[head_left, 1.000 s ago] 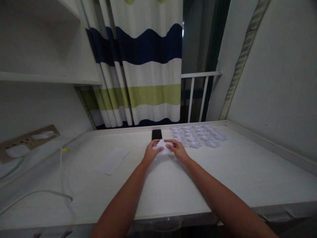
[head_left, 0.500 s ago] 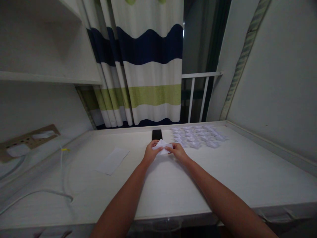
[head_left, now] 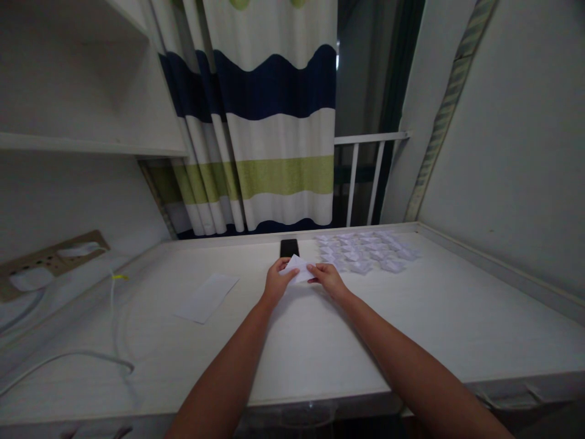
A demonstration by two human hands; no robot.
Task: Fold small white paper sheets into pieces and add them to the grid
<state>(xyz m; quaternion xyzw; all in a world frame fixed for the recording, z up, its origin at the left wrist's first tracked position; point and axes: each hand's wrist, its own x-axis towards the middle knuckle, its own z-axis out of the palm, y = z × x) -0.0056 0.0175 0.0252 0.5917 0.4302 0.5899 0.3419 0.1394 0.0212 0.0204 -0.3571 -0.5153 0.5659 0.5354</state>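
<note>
White paper, folded to a point at the top, is gripped between the person's two hands near the middle of the tabletop [head_left: 320, 347]. On one side of this folded paper [head_left: 298, 267] the left hand [head_left: 276, 283] pinches it, thumb laid across the near face and fingers curled behind; on the other, the right hand [head_left: 329, 280] grasps the opposite edge between thumb and fingers. Whether its lower edge touches the surface, I cannot tell. Just beyond the hands lies a black, flat rectangular object [head_left: 289, 247], its near end partly hidden. Beside it, to the right, small folded white pieces [head_left: 360, 267] sit in several close rows toward the back edge. Well apart on the left, a flat white sheet [head_left: 208, 299] lies at a slant. Farther left, a pale cable [head_left: 73, 353] curves over the surface, and a yellow tie [head_left: 120, 277] shows on another white cord [head_left: 113, 302]. By the left wall is a tan power strip [head_left: 55, 262], below a white shelf [head_left: 91, 144]. Behind everything hangs a curtain [head_left: 283, 137] banded in white, navy and green, next to a white railing [head_left: 372, 139].
</note>
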